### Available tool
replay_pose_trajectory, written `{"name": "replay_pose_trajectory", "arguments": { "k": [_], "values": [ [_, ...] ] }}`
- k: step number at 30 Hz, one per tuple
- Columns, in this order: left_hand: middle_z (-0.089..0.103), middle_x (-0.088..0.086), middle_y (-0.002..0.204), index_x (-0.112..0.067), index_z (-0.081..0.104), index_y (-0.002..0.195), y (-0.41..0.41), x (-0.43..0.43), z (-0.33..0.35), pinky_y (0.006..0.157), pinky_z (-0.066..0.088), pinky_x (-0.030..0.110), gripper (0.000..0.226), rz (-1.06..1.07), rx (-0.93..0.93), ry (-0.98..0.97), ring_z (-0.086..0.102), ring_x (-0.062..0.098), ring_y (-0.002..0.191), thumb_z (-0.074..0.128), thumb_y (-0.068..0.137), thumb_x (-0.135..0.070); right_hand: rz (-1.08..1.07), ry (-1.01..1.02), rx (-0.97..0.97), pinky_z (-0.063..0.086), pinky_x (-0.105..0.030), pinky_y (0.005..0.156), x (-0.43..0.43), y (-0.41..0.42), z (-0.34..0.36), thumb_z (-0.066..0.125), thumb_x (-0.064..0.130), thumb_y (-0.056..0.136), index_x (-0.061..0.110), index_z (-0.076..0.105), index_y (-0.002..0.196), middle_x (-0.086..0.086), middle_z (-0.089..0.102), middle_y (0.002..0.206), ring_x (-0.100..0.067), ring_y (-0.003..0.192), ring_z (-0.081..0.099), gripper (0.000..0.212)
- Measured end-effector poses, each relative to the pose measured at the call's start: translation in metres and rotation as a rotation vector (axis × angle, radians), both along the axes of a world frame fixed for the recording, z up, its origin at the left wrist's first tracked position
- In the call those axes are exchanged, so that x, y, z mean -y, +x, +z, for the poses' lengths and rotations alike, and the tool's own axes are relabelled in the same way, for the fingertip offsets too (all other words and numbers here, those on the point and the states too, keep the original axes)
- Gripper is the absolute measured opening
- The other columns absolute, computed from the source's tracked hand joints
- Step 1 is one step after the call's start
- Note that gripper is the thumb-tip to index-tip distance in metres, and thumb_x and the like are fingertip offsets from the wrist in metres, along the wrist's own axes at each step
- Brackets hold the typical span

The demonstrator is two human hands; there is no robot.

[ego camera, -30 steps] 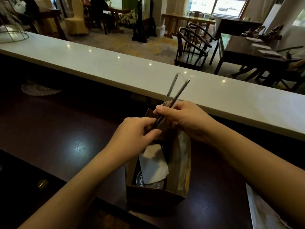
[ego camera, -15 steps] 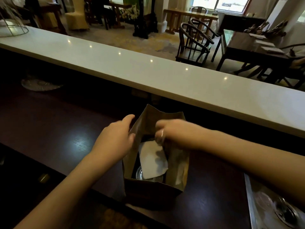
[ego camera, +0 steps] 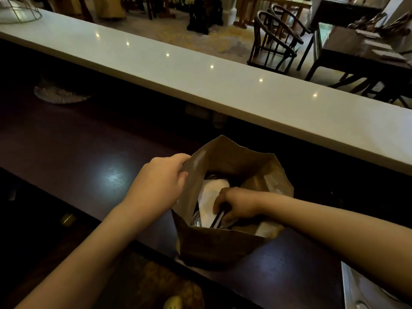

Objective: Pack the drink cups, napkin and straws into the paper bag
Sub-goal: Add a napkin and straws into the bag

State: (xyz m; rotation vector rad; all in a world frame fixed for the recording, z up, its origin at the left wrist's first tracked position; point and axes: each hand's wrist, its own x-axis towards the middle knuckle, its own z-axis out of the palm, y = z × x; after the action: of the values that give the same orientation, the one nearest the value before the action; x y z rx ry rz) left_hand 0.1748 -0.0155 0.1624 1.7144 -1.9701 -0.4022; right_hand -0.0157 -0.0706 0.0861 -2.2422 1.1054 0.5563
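Observation:
A brown paper bag stands open on the dark wooden counter. My left hand grips the bag's left rim and holds it open. My right hand is down inside the bag, shut on the dark straws, which point toward the bag's near wall. A white napkin lies inside under my right hand. The clear lid of a drink cup shows beneath the napkin; most of the cups are hidden.
A long white countertop runs across behind the bag. A glass dish lies at the far left in shadow. A metal sink edge is at the bottom right. Chairs and tables stand beyond the counter.
My right hand has gone from above the bag down into it, carrying the straws inside. My left hand has shifted to the bag's left rim, and the bag mouth is wider.

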Motion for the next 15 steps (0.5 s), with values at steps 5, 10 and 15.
{"name": "replay_pose_trajectory", "arguments": {
  "k": [5,10,15],
  "values": [
    [0.072,-0.002,0.099,-0.027,0.055,0.122,-0.004,-0.001,0.003,0.069,0.043,0.024,0.033,-0.026,-0.006,-0.028,0.065,0.017,0.089,0.051,0.089,-0.022,-0.174,0.084,0.149,0.038,-0.015,0.080,0.001,-0.006,0.003,0.069,0.020,0.082,0.016,0.055,0.127,0.000,0.052,0.131,-0.005,0.100,0.047,0.047],
    [0.071,-0.007,0.101,-0.029,0.058,0.118,-0.008,0.000,0.003,0.074,0.046,0.023,0.030,-0.068,-0.047,0.012,0.064,0.011,0.092,0.053,0.088,-0.027,-0.224,0.098,0.166,0.045,-0.022,0.094,0.003,-0.003,0.013,0.071,0.022,0.080,0.021,0.050,0.132,-0.001,0.046,0.137,-0.013,0.118,0.048,0.056],
    [0.067,-0.014,0.088,-0.031,0.060,0.114,-0.008,-0.004,0.006,0.072,0.048,0.022,0.028,-0.087,-0.075,0.035,0.061,0.003,0.082,0.055,0.086,-0.031,-0.185,-0.062,0.138,0.044,-0.020,0.091,0.004,-0.007,0.063,0.071,0.029,0.080,0.022,0.042,0.137,-0.001,0.046,0.138,-0.011,0.114,0.050,0.064]
  ]
}}
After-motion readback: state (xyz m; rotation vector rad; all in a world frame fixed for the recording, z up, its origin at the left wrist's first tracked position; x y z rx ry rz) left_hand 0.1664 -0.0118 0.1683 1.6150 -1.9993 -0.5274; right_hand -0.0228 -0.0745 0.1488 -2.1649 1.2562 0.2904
